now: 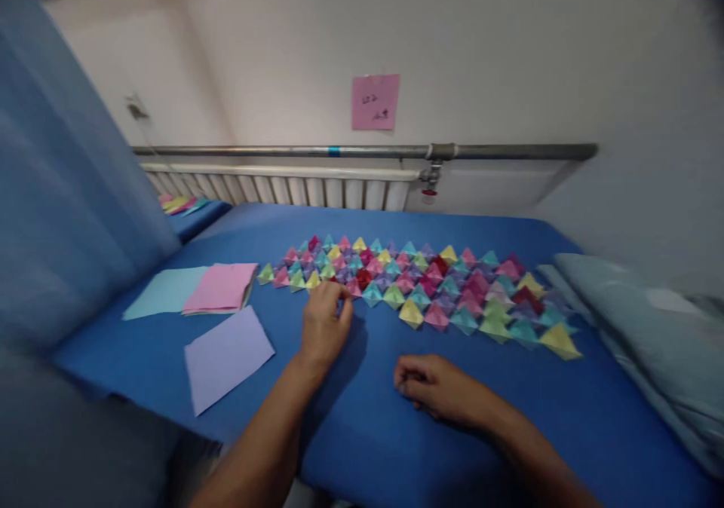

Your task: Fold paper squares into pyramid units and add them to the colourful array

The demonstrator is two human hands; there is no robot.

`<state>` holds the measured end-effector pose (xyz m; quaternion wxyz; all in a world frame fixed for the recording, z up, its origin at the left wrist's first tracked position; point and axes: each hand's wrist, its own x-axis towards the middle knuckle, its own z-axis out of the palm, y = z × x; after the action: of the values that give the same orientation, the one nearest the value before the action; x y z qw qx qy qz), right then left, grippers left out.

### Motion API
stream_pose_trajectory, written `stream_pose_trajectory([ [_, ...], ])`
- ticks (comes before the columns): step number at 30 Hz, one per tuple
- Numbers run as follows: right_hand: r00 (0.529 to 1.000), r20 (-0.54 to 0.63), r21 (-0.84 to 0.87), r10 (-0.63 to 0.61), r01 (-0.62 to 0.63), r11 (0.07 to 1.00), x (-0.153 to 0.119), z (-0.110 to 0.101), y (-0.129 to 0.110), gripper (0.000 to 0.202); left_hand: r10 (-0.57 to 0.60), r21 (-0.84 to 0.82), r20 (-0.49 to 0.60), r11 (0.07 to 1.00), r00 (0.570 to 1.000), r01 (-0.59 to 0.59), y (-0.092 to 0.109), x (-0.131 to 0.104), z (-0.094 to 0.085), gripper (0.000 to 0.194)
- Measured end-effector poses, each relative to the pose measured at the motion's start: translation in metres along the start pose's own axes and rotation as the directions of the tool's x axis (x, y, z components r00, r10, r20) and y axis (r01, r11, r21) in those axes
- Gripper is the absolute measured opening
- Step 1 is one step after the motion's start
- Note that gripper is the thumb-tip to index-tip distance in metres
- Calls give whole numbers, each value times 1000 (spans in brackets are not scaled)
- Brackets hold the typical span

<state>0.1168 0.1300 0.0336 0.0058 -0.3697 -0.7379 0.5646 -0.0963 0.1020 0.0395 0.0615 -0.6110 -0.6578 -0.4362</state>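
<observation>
Several rows of folded origami paper pieces (pixel 404 280), pointed and many-coloured, stand close together across the blue surface. My left hand (pixel 326 323) is at the front row, left of the middle, with fingers bent down and thumb and forefinger curled together. Its fingertips are at the pieces, and whatever they pinch, if anything, is hidden. Lower and to the right, my right hand (pixel 433 387) rests on its side, loosely curled, with nothing showing in it. A yellow folded piece (pixel 411 313) is among those nearest to it. To the left lies a flat lavender paper sheet (pixel 229 357).
Pink paper sheets (pixel 222 288) and light blue paper (pixel 164 292) lie at left. A blue curtain (pixel 73 154) hangs beside them. Pale folded bedding (pixel 639 327) borders the right. Behind are a radiator (pixel 317 191), a metal pipe (pixel 271 151) and a pink wall note (pixel 375 102).
</observation>
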Motion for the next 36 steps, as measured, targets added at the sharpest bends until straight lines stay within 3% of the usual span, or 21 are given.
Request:
stream_pose_trajectory([
  [3,998,-3,-40,-55,55,998,1,2,2,11,1,67,1,998,1000,-1,-5,-33,-27,13],
  [6,993,-16,-93,-119,117,989,1,4,3,11,-87,203,-32,975,996,92,-29,-70,-64,14],
  [9,984,-21,-151,-175,170,974,2,4,6,8,-209,429,-25,881,978,200,-56,-100,-90,19],
  [11,982,-19,-171,-186,180,969,2,5,7,6,-291,535,-8,807,957,250,-65,-113,-95,27],
  [15,989,-19,-154,-148,144,978,2,5,4,6,-370,623,-36,718,928,310,-62,-113,-84,28],
  [20,992,-22,-138,-125,121,983,1,5,2,8,-348,604,-64,733,935,314,-59,-94,-77,15],
  [24,981,-37,-161,-189,181,970,0,4,6,8,-237,508,-14,835,971,211,-44,-99,-75,19],
  [25,976,-54,-174,-211,199,964,-1,3,6,9,-174,452,18,880,985,147,-35,-103,-73,20],
  [26,971,-61,-183,-231,217,959,-4,2,7,10,-39,336,42,942,998,23,-25,-109,-71,21],
  [28,964,-102,-199,-244,221,955,-11,2,9,11,177,121,84,975,981,-186,-5,-120,-69,23],
  [30,942,-220,-243,-255,200,949,-21,6,14,14,317,-63,179,948,931,-311,10,-130,-69,27],
  [33,835,-484,-266,-261,143,953,-41,20,31,26,279,-274,282,941,918,-202,17,-140,-72,27],
  [36,802,-492,-349,-338,175,921,-64,39,45,47,194,-368,381,929,904,-44,11,-146,-75,25],
])
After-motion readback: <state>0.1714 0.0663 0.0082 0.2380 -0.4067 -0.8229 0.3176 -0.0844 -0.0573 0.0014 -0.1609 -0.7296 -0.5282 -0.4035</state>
